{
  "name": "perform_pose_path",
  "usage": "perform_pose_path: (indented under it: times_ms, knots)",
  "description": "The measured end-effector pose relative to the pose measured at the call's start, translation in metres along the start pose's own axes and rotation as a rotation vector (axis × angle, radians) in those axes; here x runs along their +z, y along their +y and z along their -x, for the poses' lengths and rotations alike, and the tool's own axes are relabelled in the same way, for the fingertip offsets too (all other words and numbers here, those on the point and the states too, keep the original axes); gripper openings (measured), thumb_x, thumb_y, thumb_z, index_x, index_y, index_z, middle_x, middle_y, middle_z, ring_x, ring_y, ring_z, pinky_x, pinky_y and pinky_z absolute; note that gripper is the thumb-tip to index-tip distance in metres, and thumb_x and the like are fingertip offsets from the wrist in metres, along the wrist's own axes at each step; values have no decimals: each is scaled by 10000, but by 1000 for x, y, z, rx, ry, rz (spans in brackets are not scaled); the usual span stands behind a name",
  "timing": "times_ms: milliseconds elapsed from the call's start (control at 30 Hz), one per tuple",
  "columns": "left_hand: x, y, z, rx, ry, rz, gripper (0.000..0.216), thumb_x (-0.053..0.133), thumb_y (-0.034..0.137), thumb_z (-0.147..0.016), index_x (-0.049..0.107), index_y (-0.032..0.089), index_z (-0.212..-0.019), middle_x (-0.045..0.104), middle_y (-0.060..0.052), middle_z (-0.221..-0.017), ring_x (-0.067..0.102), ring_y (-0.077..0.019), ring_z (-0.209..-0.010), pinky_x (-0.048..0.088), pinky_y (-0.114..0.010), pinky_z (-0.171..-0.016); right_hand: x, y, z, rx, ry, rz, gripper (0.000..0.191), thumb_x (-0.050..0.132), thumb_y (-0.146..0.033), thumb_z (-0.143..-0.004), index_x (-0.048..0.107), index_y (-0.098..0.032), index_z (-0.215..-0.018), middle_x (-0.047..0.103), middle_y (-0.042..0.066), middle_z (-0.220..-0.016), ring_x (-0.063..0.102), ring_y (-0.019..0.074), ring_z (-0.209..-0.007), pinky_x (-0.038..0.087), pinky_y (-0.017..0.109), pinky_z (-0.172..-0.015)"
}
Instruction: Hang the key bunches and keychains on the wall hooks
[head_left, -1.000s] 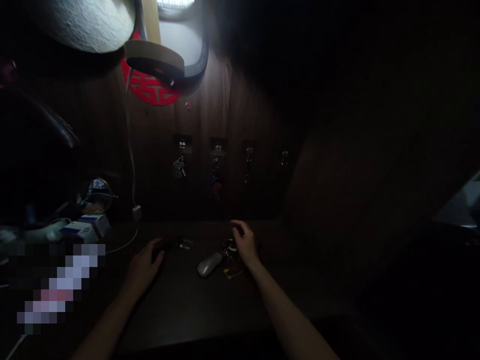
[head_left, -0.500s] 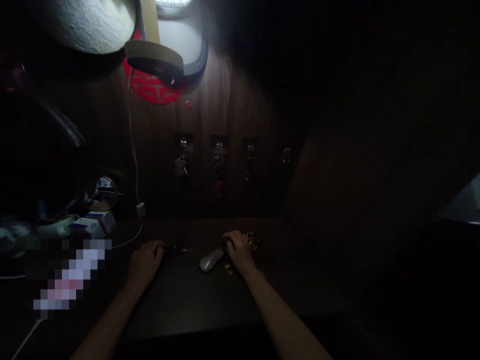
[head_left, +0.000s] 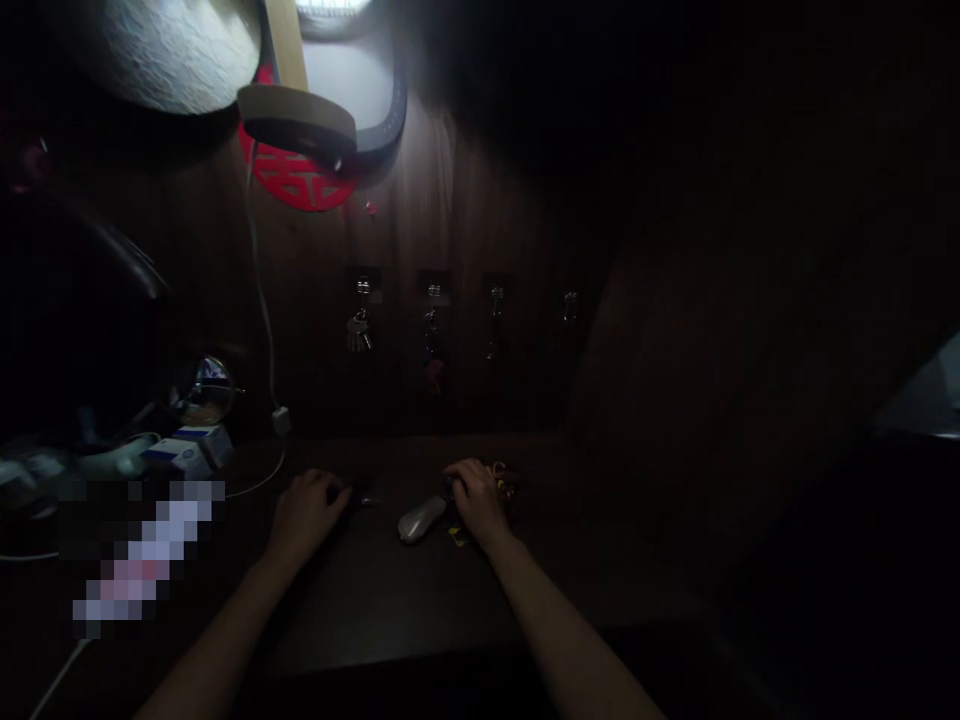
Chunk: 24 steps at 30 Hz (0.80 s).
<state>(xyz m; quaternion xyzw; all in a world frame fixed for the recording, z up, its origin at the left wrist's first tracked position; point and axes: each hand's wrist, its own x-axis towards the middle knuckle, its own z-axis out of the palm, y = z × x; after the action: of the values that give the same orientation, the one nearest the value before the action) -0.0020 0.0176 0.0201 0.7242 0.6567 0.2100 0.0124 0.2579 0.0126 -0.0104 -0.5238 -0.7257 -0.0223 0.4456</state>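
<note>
Our left hand (head_left: 306, 518) curls over a dark key fob (head_left: 355, 494), with a metal key blade (head_left: 370, 500) poking out past the fingers; we cannot tell whether those fingers are clamped on it or only resting there. Our right hand (head_left: 480, 500) cups down over a bunch of keys (head_left: 450, 488), and we cannot tell whether it is closed on them either. Just beside that bunch lie one silver oval fob (head_left: 422, 520), one small yellow tag (head_left: 455, 536) and some orange-red cords (head_left: 501, 482). The oval fob sits between our two hands, on a dark wooden desk (head_left: 390, 610).

On the wall (head_left: 480, 180) above the desk, we count four metal hooks (head_left: 363, 300) in a row. The leftmost carries a ring of silver keys (head_left: 359, 334), the second a dark bunch with a pink tag (head_left: 433, 373).

At upper left hang one lamp (head_left: 296, 120) and one red paper-cut ornament (head_left: 294, 182). At lower left stand two blue-and-white boxes (head_left: 187, 452) and one round mirror (head_left: 202, 390).
</note>
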Motion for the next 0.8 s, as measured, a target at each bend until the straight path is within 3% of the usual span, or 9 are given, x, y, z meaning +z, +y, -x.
perform_pose_path:
  times_ms: [100,267,433,667,800]
  knots:
    - [1,2,-5,18,33,115,286,447,377,-778,668,199,-805,652,-87,-974,586,-261,-927,447,-369,-797,-1,-1,0,-13,24,0,284,401,-29,-768,618,-208,-810,648,31,-846,560,181,-836,345,313,-761]
    - [-13,18,-9,33,106,478,296,492,451,-734,664,210,-752,668,-47,-904,608,-221,-893,458,-339,-828,-5,-5,1,-37,51,-10,264,412,-43,-780,619,-201,-824,643,34,-846,553,178,-844,341,311,-771]
    - [-30,40,-10,-54,-55,758,341,549,483,-686,687,188,-789,701,-47,-879,631,-226,-868,474,-327,-802,-10,-24,-4,-14,-9,-114,272,421,-65,-799,631,-215,-882,654,32,-910,562,176,-897,353,321,-815]
    - [-33,64,-5,52,-167,956,312,586,459,-674,686,181,-774,692,-54,-962,616,-223,-940,464,-318,-835,-23,-63,-18,83,-92,-471,178,496,-205,-832,665,-230,-880,661,21,-885,585,161,-894,416,287,-812]
    - [-35,75,-3,35,-200,1032,305,602,448,-674,686,176,-786,686,-51,-938,621,-214,-890,472,-311,-786,-26,-69,-21,191,-83,-634,122,568,-272,-785,667,-215,-827,658,11,-825,593,166,-838,435,276,-771]
